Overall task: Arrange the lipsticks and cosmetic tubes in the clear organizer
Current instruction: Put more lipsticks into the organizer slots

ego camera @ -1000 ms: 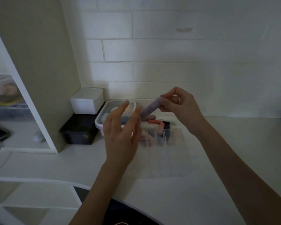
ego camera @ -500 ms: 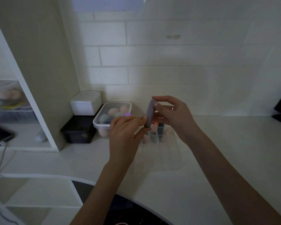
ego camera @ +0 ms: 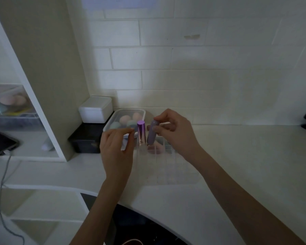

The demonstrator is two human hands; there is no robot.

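A person works at a pale countertop [ego camera: 237,156] against a white tiled wall, sorting cosmetics into a clear organizer [ego camera: 168,167] that sits just in front of them. The right hand [ego camera: 175,131] pinches a matte lilac tube [ego camera: 151,132] near its top, holding it upright with its lower end over one of the organizer's rear cells. The left hand [ego camera: 117,147] hovers just beside a shiny purple lipstick [ego camera: 141,132] that stands upright at the organizer's back left corner; its thumb and forefinger are drawn together close to the case, but whether they touch it cannot be told. A pinkish item [ego camera: 157,150] lies low in the rear cells, and the nearer rows look unfilled, so the job appears to be in its early part, with the lilac tube not yet seated and most cells left to fill. Behind the organizer stands a lidded container [ego camera: 125,119] of pastel makeup sponges, beside a white box [ego camera: 95,109] stacked on a black box [ego camera: 87,138]. A phone [ego camera: 0,143] rests on a side shelf at left.
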